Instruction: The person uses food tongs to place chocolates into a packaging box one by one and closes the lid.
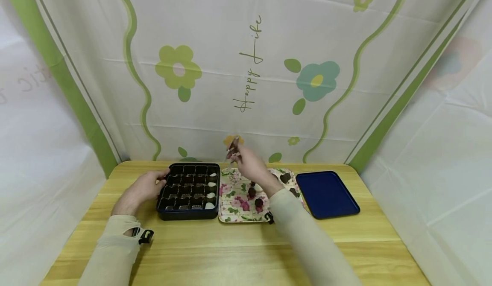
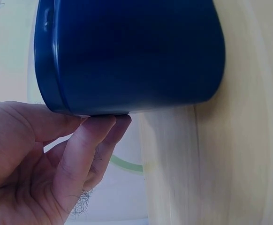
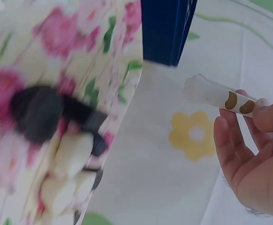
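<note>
In the head view my left hand is at the left side of a dark blue box. Its fingertips and thumb touch the box wall in the left wrist view. The box holds a brown divided insert, with white pieces in the right-hand column. My right hand is raised over the back of a floral tray. It pinches small clear tongs with brown patches; their tips look free. Dark brown pieces lie on the tray, and white pieces show blurred there in the right wrist view.
A flat blue lid lies to the right of the tray. The wooden table backs onto a white printed curtain, with more curtain at both sides. My right forearm crosses the tray's right part and hides some pieces.
</note>
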`<state>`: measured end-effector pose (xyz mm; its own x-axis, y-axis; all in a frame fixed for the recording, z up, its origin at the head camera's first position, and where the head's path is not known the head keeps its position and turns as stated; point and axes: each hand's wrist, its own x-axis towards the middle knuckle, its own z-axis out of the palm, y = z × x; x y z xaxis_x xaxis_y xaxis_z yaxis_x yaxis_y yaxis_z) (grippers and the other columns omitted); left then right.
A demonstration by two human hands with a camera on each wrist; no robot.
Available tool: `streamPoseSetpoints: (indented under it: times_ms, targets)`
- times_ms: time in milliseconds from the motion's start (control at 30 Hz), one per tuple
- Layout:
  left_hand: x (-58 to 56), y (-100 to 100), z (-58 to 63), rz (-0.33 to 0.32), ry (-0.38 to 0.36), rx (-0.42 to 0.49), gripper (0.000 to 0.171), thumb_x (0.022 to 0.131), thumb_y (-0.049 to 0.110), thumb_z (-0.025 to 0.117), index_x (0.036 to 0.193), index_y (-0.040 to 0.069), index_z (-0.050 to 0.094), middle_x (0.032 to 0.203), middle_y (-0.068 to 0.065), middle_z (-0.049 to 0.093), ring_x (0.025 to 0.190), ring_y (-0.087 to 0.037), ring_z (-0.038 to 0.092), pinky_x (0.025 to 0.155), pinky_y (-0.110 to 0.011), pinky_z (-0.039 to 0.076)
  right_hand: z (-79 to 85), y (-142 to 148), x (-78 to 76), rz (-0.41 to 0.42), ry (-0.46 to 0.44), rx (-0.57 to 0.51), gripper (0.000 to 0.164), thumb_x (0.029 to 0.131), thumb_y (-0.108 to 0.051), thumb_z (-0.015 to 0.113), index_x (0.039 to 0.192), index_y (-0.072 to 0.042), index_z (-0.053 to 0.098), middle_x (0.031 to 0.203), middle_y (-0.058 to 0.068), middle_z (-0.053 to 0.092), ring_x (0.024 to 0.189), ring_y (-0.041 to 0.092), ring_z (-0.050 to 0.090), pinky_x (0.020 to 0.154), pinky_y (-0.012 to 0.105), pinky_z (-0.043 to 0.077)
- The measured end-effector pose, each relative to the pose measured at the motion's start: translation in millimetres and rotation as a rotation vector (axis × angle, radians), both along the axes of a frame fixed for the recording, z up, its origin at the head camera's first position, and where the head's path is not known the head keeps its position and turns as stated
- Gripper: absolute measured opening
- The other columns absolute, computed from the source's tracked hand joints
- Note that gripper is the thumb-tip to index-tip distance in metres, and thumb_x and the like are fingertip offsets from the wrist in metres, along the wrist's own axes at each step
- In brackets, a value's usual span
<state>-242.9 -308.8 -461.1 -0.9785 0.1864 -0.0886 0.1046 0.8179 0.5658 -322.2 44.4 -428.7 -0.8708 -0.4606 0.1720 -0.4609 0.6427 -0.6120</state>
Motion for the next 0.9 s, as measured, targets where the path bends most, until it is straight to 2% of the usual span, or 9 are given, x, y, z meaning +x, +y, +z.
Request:
streamPoseSetpoints:
  times_ms: [133, 233, 333, 467, 600, 667, 733, 833, 900]
  targets:
    - [1.0, 0.3, 0.6, 0.01, -0.012, 0.005, 0.051, 0.11, 0.009, 0.048, 0.159, -0.003, 0.04, 0.151, -0.04, 0.049, 0.054, -0.013, 0.053, 0.053, -0.028, 0.048, -1.3, 23.8, -1.2, -0.046, -0.013, -0.004, 0.031, 0.112, -0.022, 0.052, 0.141, -0.018, 0.058, 0.123, -0.003, 0.075, 0.105, 0.027, 0.074, 0.062, 0.03, 0.053]
    - [1.5, -0.5, 1.4, 0.01, -0.01, -0.009, 0.051, 0.111, 0.01, 0.048, 0.159, -0.003, 0.04, 0.152, -0.039, 0.049, 0.057, -0.013, 0.054, 0.055, -0.029, 0.048, -2.7, 39.3, -0.8, -0.075, -0.007, 0.008, 0.031, 0.112, -0.023, 0.052, 0.142, -0.02, 0.059, 0.122, -0.004, 0.075, 0.103, 0.027, 0.074, 0.063, 0.032, 0.051]
    - [1.4, -3.0, 1.5, -0.006, 0.008, -0.029, 0.05, 0.111, 0.01, 0.048, 0.159, -0.003, 0.041, 0.152, -0.037, 0.05, 0.062, -0.015, 0.055, 0.058, -0.03, 0.048, -4.1, 53.2, 0.5, -0.098, -0.007, 0.022, 0.03, 0.112, -0.024, 0.052, 0.142, -0.024, 0.059, 0.122, -0.004, 0.075, 0.11, 0.024, 0.073, 0.071, 0.035, 0.055]
    - [0.4, -7.3, -0.6, -0.027, 0.034, -0.017, 0.05, 0.11, 0.012, 0.051, 0.158, -0.002, 0.044, 0.146, -0.037, 0.057, 0.077, -0.018, 0.064, 0.067, -0.031, 0.053, -6.1, 71.4, 2.7, -0.111, -0.044, 0.022, 0.031, 0.113, -0.024, 0.05, 0.143, -0.027, 0.058, 0.124, -0.004, 0.074, 0.116, 0.025, 0.072, 0.087, 0.041, 0.061]
    - [-3.1, -13.2, -8.8, -0.018, 0.005, 0.111, 0.053, 0.11, 0.013, 0.053, 0.159, -0.003, 0.041, 0.144, -0.039, 0.056, 0.098, -0.032, 0.074, 0.077, -0.035, 0.065, -8.4, 90.2, 3.7, -0.069, -0.091, 0.022, 0.03, 0.113, -0.023, 0.049, 0.142, -0.026, 0.056, 0.125, -0.004, 0.073, 0.119, 0.026, 0.071, 0.085, 0.039, 0.06]
    - [-5.1, -15.9, -13.9, -0.01, -0.021, 0.21, 0.054, 0.11, 0.011, 0.052, 0.16, -0.005, 0.038, 0.149, -0.041, 0.051, 0.113, -0.044, 0.07, 0.086, -0.04, 0.066, -9.4, 99.3, 4.2, -0.03, -0.108, 0.024, 0.029, 0.113, -0.021, 0.048, 0.141, -0.022, 0.055, 0.125, -0.001, 0.072, 0.117, 0.027, 0.071, 0.079, 0.036, 0.058]
    - [-7.2, -18.2, -18.5, -0.002, -0.048, 0.3, 0.056, 0.11, 0.009, 0.052, 0.161, -0.006, 0.034, 0.154, -0.04, 0.044, 0.129, -0.052, 0.061, 0.096, -0.043, 0.064, -9.9, 107.8, 5.3, 0.0, -0.127, 0.025, 0.027, 0.113, -0.019, 0.048, 0.14, -0.021, 0.055, 0.125, 0.001, 0.072, 0.116, 0.028, 0.071, 0.076, 0.034, 0.056]
    - [-11.5, -20.0, -25.2, 0.025, -0.088, 0.427, 0.06, 0.11, 0.006, 0.051, 0.164, -0.005, 0.028, 0.16, -0.039, 0.037, 0.138, -0.053, 0.052, 0.101, -0.036, 0.062, -9.1, 118.7, 8.5, 0.015, -0.137, 0.039, 0.026, 0.113, -0.019, 0.048, 0.139, -0.021, 0.055, 0.123, 0.001, 0.071, 0.117, 0.027, 0.07, 0.082, 0.037, 0.059]
    - [-14.1, -19.8, -28.4, 0.056, -0.112, 0.495, 0.062, 0.109, 0.006, 0.051, 0.165, -0.001, 0.027, 0.163, -0.036, 0.034, 0.134, -0.042, 0.058, 0.098, -0.026, 0.06, -7.8, 125.9, 11.0, 0.021, -0.136, 0.056, 0.026, 0.113, -0.018, 0.047, 0.138, -0.021, 0.055, 0.122, -0.001, 0.071, 0.119, 0.024, 0.07, 0.09, 0.041, 0.06]
